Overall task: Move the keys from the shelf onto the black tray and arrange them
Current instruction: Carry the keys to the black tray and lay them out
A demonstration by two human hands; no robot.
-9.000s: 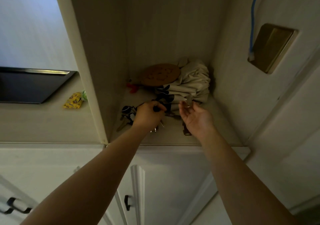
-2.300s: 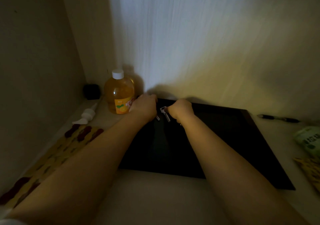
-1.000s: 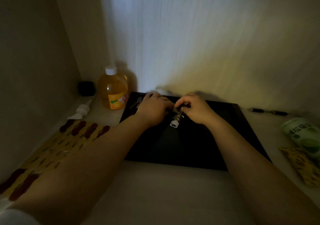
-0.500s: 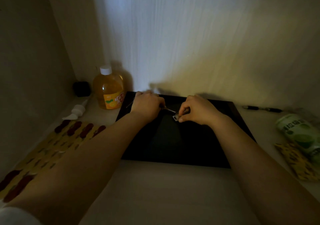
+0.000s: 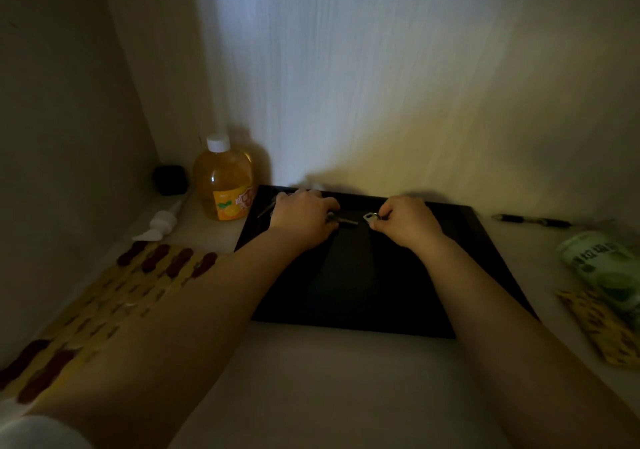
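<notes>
At the frame's centre both hands work low over the far end of the black tray (image 5: 363, 296). The left hand (image 5: 303, 218) lies curled over a key (image 5: 343, 220) whose blade pokes out to the right; the right hand (image 5: 405, 220) pinches a pale-headed key (image 5: 370, 217) at its fingertips. Another key (image 5: 266, 210) lies at the tray's upper left corner. Moving looks largely done; spreading and ordering remain. An orange juice bottle (image 5: 224, 182) stands left of the tray.
</notes>
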